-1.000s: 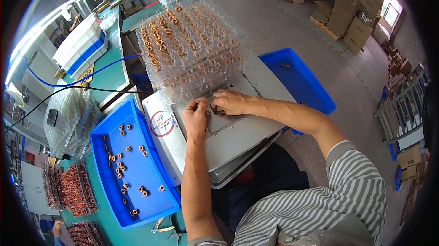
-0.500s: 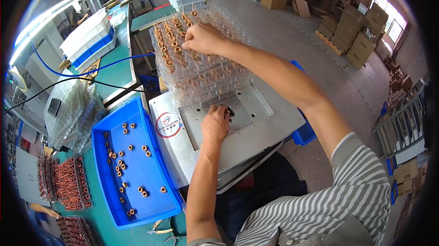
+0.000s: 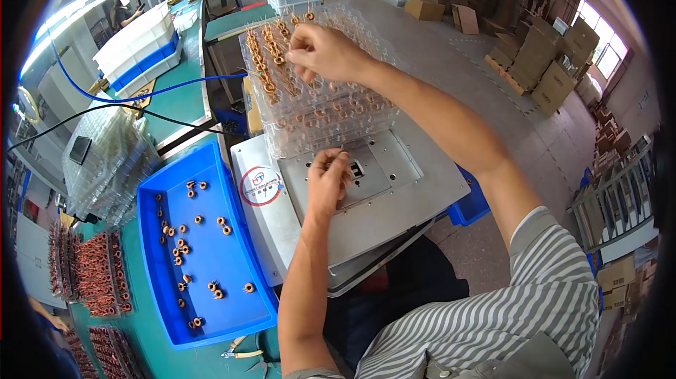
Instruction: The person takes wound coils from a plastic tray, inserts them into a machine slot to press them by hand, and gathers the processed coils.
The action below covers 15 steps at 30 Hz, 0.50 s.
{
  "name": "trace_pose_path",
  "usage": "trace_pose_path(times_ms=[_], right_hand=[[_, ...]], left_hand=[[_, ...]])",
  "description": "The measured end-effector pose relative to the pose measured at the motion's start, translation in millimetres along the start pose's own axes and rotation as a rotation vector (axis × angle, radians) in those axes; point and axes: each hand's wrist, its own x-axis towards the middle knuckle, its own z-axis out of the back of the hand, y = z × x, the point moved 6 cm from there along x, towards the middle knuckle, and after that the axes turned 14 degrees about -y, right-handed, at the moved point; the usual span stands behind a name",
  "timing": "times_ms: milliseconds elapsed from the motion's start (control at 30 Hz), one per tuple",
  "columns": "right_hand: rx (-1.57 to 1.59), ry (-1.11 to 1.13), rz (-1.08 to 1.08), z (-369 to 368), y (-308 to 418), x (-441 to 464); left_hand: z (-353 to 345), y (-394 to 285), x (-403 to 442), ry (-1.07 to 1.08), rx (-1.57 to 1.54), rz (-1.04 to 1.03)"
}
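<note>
My right hand [image 3: 320, 52] hovers over the top clear plastic tray, its thumb and fingers pinched together; whatever they hold, if anything, cannot be made out. Beside it on the tray stand rows of copper-wound ring coils [image 3: 262, 66] with upright wire leads. Below, my left hand [image 3: 328, 178] is closed, fingertips together, just left of a small dark-edged slot [image 3: 356, 169] in the metal plate [image 3: 380, 185]. Its fingers hide anything in them. Under the top tray is a stack of similar clear trays [image 3: 331, 122] with more coils.
A blue bin [image 3: 232, 252] at left holds several loose coils. Cutters [image 3: 241, 351] lie by its near edge. Clear empty trays [image 3: 105, 168] and racks of reddish coils [image 3: 102, 273] are farther left. Blue and black cables [image 3: 176, 92] cross behind the bin. Cardboard boxes [image 3: 535, 55] stand at back right.
My left hand has lifted and shifted slightly from the slot, which now shows. My right hand has drawn a little rightward, away from the coil rows. The view has shifted slightly.
</note>
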Motion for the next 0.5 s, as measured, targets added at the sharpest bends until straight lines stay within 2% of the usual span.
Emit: trace_pose_path(times_ms=[33,100,167,267,367,433,500], right_hand=[[0.001,0.038,0.038,11,11,-18],[-0.011,0.08,0.056,30,6,-53],[-0.054,0.147,0.214,41,-8,-86],[-0.121,0.157,0.12,46,-46,-130],[-0.163,0.207,-0.033,34,-87,-155],[-0.204,0.253,-0.035,27,-100,-160],[-0.241,0.302,-0.034,17,-111,-162]], left_hand=[[0,0,-2,0.014,-0.194,0.125],[2,-4,-3,-0.005,-0.249,0.139],[9,-6,-1,-0.077,-0.444,0.17],[13,1,7,-0.099,-0.529,0.158],[16,12,14,-0.159,-0.488,0.096],[16,8,11,-0.177,-0.476,0.112],[18,10,8,-0.12,-0.337,0.178]])
